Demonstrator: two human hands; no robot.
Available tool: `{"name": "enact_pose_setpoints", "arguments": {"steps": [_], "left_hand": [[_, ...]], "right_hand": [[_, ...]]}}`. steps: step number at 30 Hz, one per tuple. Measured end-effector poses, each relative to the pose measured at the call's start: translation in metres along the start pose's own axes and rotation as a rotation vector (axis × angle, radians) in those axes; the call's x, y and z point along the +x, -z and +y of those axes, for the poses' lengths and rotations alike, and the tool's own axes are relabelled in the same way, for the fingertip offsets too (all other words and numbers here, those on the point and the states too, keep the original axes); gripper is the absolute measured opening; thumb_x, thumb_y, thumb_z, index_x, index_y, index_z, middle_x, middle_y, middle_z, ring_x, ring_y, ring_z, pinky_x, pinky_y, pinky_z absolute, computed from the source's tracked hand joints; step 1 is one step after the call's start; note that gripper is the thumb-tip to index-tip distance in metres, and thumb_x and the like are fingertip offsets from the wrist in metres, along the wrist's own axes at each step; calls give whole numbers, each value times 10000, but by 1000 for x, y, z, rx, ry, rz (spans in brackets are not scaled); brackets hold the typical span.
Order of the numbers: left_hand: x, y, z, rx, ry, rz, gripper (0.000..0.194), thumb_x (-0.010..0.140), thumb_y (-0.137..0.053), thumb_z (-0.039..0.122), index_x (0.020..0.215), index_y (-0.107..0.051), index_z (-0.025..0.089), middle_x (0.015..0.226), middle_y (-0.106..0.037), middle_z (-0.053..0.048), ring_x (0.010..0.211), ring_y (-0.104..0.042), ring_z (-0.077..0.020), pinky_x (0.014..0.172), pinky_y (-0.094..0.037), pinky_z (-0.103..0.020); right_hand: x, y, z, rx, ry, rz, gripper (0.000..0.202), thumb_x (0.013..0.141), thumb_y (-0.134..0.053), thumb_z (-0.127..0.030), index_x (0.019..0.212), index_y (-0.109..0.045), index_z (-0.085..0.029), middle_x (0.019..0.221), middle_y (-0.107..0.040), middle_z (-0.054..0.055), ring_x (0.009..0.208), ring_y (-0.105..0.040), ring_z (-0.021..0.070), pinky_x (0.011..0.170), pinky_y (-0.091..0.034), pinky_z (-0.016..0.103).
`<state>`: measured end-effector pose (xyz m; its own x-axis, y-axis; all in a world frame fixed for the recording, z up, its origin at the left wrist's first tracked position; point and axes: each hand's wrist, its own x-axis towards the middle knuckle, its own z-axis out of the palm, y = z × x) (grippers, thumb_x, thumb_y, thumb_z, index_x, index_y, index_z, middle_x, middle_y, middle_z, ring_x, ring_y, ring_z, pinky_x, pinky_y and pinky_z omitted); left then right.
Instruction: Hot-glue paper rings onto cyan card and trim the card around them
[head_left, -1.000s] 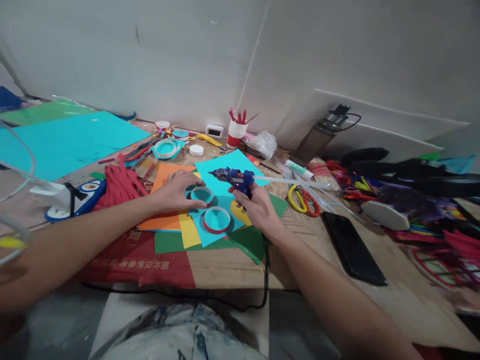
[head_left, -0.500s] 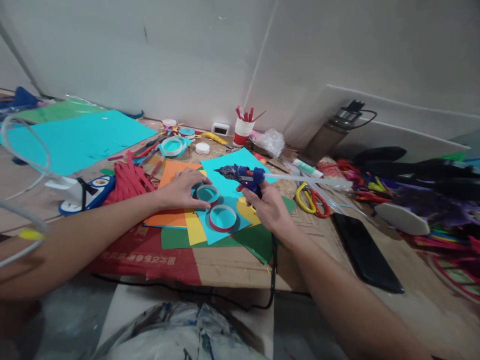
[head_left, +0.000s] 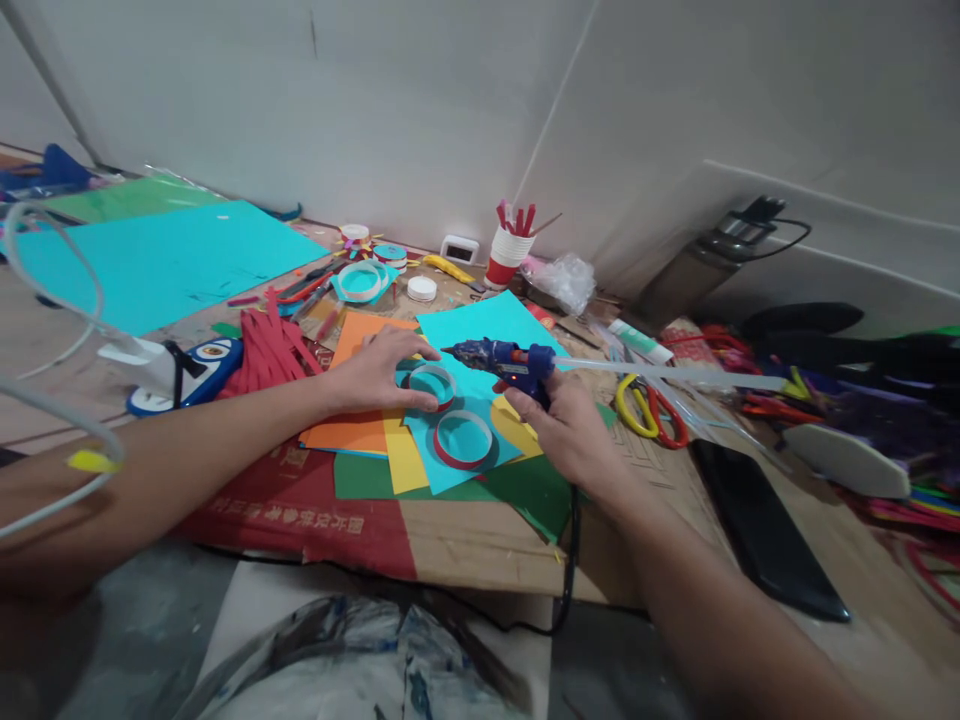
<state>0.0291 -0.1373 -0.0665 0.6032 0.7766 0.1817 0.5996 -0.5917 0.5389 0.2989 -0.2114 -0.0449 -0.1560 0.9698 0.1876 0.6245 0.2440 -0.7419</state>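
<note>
My right hand [head_left: 574, 420] grips a blue hot glue gun [head_left: 517, 362], its nozzle pointing left above the paper. A long translucent glue stick [head_left: 667, 373] sticks out of the gun's back, and a small red light glows on its body. With thumb and fingers around its left side, my left hand [head_left: 379, 375] holds a red-and-white paper ring [head_left: 448, 402] on light-blue paper [head_left: 426, 468]. The nozzle is above this ring, apart from it. Just nearer to me, a second paper ring [head_left: 461, 463] lies on the same blue paper, untouched.
Red paper strips [head_left: 274, 350] lie left, beside a blue power strip [head_left: 206, 375]. Yellow-and-red scissors [head_left: 651, 410] and a black phone [head_left: 765, 530] lie right. A paper cup [head_left: 508, 262] stands behind, a dark bottle [head_left: 697, 265] at back right. The gun's black cord [head_left: 574, 550] hangs over the front edge.
The whole view has shifted, so things appear farther right. The glue gun's nozzle is a little lower and nearer to my left hand. My left hand stays at the same ring.
</note>
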Motion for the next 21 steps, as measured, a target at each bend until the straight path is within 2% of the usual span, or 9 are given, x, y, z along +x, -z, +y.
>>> {"name": "enact_pose_setpoints", "arguments": {"steps": [5,10,17,21], "left_hand": [[1,-1,0,16,35,6,597,713,-845,563,1188,-728,221,1326,-679,-110,1312,-541,-360,1108,-404,-510],[3,-1,-1,21,20,16,561,699,-858,557,1131,-745,216,1274,-700,-108,1275,-573,-353,1083,-422,-494],[1,-2,0,45,-3,68,608,676,-881,552,1148,-725,201,1296,-680,-126,1322,-536,-372,1114,-388,-534],[1,-3,-1,70,-1,84,571,652,-895,550,1060,-725,189,1231,-685,-126,1265,-562,-362,1092,-395,-523]], "right_hand": [[0,2,-1,-25,14,-5,360,915,-552,-474,1058,-666,-165,877,-718,91,757,-597,226,702,-475,366],[-1,2,-2,-73,86,5,284,914,-542,-419,959,-673,-171,869,-719,103,769,-611,230,707,-481,362],[-2,3,-3,-86,59,-4,303,920,-539,-418,974,-686,-159,863,-722,109,743,-608,231,681,-469,362],[-2,3,-4,-86,68,3,291,917,-535,-410,966,-682,-164,833,-707,97,725,-601,226,673,-473,360]]}}
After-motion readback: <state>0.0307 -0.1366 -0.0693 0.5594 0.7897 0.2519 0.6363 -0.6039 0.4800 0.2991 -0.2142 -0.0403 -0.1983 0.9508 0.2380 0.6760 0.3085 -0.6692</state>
